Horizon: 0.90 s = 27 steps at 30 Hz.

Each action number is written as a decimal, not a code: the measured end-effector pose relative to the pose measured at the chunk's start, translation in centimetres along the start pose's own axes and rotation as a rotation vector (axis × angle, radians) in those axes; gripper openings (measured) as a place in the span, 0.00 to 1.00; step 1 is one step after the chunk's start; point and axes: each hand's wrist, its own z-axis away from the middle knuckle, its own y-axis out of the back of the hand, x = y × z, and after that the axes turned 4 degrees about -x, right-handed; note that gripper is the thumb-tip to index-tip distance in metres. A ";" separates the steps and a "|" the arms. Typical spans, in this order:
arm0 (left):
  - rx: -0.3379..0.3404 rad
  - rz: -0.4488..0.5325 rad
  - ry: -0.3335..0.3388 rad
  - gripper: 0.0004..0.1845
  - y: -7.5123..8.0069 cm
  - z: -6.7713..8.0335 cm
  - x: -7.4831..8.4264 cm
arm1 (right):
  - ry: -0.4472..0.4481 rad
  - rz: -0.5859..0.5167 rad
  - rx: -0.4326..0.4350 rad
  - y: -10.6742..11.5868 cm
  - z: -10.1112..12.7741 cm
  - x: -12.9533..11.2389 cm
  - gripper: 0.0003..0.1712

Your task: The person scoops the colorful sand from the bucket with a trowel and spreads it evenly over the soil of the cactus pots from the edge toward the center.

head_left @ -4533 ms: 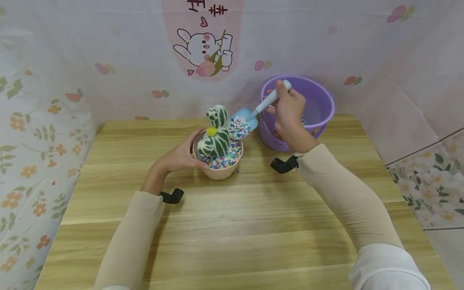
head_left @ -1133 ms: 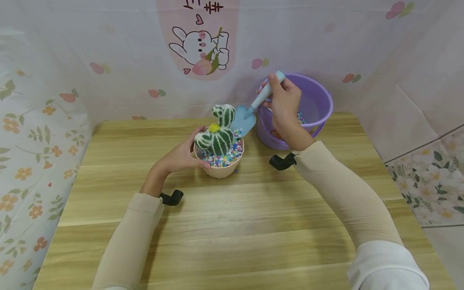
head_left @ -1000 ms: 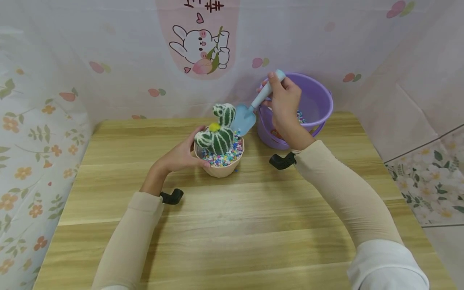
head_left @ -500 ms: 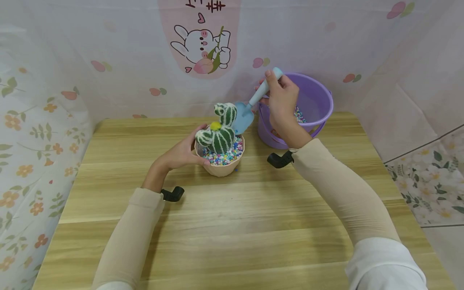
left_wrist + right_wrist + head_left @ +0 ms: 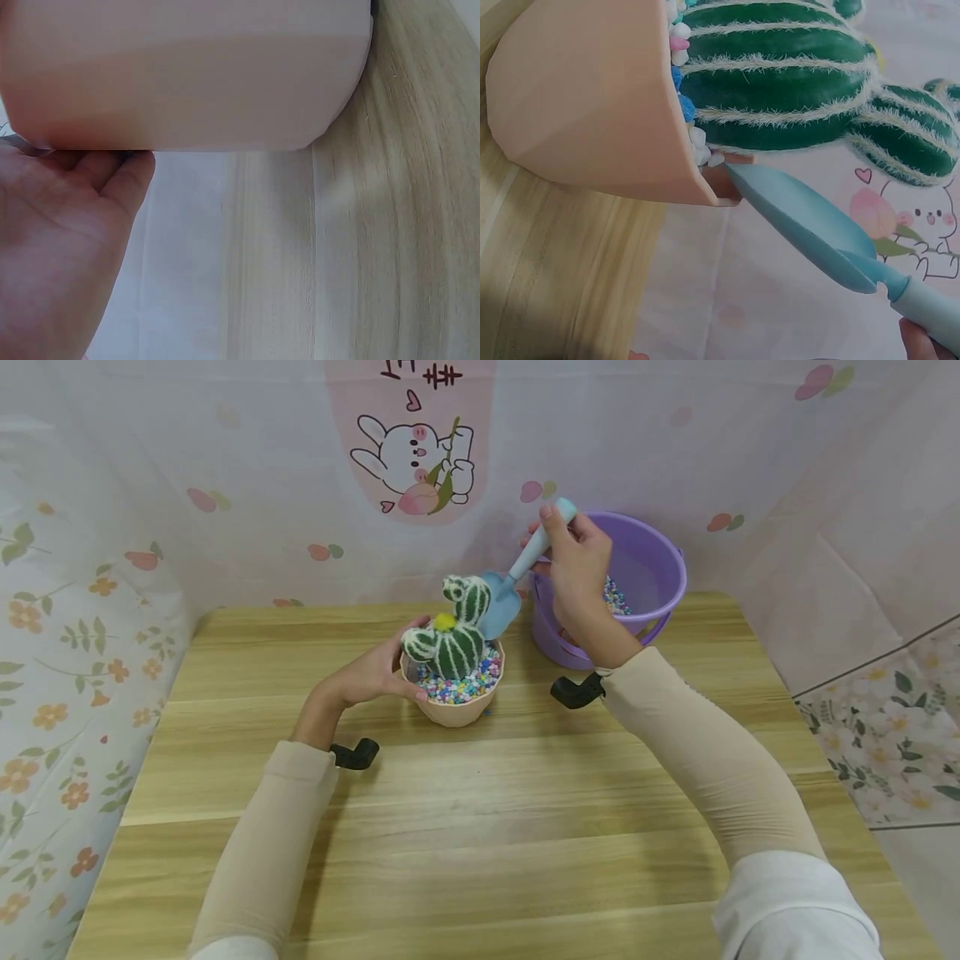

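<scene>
Behind the cactus (image 5: 457,652) in the head view, part of the trowel (image 5: 501,610) blade is hidden. The right wrist view shows its tip at the inner edge of the flowerpot (image 5: 453,715), close to white pebbles (image 5: 471,688); whether it touches them is hard to tell. That view cuts off the handle's end, and the left wrist view crops the pot. The right forearm and hand cover part of the purple bucket (image 5: 654,556), which has more pebbles inside.

Compared with 4.5 seconds ago, the heap on the blade is gone, the handle stands steeper and the cactus's upper segment sits further right.

The pot rests upright on the wooden table (image 5: 480,835), left of the bucket. The left hand (image 5: 371,678) grips its left side, thumb at the near rim, fingers curled behind. The right hand (image 5: 581,568), raised at the bucket's left rim, holds the handle firmly, blade slanting down toward the pot.
</scene>
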 end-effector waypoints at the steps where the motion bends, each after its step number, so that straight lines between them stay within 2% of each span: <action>1: 0.000 0.002 0.001 0.61 0.0 0.0 0.0 | -0.002 0.002 0.000 0.0 0.0 0.0 0.16; 8: 0.023 0.017 -0.017 0.61 -0.1 0.3 -0.3 | -0.003 0.024 0.012 0.2 -0.2 0.0 0.15; 15: 0.093 -0.035 -0.057 0.60 -1.0 0.9 -0.5 | -0.040 -0.020 0.045 0.9 -0.4 -0.1 0.17; 22: 0.206 -0.150 0.071 0.66 -2.3 1.0 -0.6 | -0.049 -0.055 0.071 1.8 -0.7 -0.3 0.17; 27: 0.225 -0.146 0.093 0.66 -2.5 0.9 -0.3 | -0.064 -0.089 0.093 2.5 -1.0 -0.7 0.18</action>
